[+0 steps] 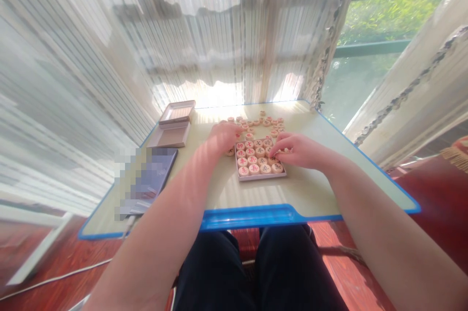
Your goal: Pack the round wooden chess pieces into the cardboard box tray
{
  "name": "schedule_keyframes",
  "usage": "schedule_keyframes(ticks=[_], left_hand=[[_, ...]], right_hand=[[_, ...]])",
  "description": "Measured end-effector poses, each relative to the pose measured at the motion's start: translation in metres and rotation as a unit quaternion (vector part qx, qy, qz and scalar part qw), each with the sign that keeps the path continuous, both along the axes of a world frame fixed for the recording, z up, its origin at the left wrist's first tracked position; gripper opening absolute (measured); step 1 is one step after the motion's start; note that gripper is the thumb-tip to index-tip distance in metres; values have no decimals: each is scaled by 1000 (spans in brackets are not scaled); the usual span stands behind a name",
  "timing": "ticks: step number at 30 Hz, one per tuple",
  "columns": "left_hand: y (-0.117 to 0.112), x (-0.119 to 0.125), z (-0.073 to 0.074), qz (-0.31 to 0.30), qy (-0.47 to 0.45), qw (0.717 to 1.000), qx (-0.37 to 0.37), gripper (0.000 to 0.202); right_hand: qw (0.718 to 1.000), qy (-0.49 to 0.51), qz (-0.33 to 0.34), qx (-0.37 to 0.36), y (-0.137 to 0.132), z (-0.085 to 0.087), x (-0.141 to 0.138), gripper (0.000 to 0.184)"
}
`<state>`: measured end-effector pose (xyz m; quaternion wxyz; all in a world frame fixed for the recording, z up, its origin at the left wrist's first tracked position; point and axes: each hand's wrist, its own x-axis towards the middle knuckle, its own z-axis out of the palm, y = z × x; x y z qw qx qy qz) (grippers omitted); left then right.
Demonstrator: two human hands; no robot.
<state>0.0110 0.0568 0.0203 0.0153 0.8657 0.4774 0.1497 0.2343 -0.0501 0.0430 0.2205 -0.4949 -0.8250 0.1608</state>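
A shallow box tray [262, 177] holds several round wooden chess discs with red and black characters, set in rows. My left hand [224, 137] rests curled at the tray's far left corner, fingers bent down onto a disc [230, 151] beside the tray. My right hand [298, 150] lies at the tray's right edge, its fingertips pinched on a disc in the tray. More loose discs [261, 123] lie scattered on the table just beyond both hands.
The small table [329, 204] has a blue rim and a groove along its near edge. An open grey box and its lid [174, 126] sit at the far left. A dark tablet [153, 182] lies at the left. Curtains hang close behind.
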Motion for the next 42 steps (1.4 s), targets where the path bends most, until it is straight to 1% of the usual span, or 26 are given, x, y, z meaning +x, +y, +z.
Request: schedule_keyframes(ticks=[3,6,9,13,15,19,24,28,32,37,39,42], left_hand=[[1,1,-1,12,-6,1000,-11,39],[0,1,-1,20,-1,1000,-2,40],[1,1,-1,20,9,1000,-5,42],[2,2,-1,23,8,1000,-1,39],[3,3,-2,19,4,1000,10,36],[5,2,-1,11,-21,1000,15,30],[9,-1,0,-28,-34,999,5,28],[11,-2,-2,-10,-47,999,-3,31],[11,-2,-3,6,-41,999,-15,34],[9,-4,-2,4,-40,999,-21,23],[8,-4,-2,7,-46,998,-29,23],[7,-4,-1,10,-84,996,-32,22]], right_hand=[[1000,5,-1,-6,0,0,0,24],[1000,17,4,-10,0,0,0,27],[999,41,5,0,1,0,2,32],[996,72,-42,26,3,-1,5,32],[996,64,-58,37,4,-2,5,32],[997,38,-55,43,5,-3,4,31],[996,38,-55,52,5,-3,3,30],[997,33,-58,48,4,-4,4,27],[996,37,-63,56,4,-3,5,24],[995,38,-73,63,4,-4,6,23],[995,36,-72,65,5,-4,7,22],[995,29,-73,68,6,-5,8,21]])
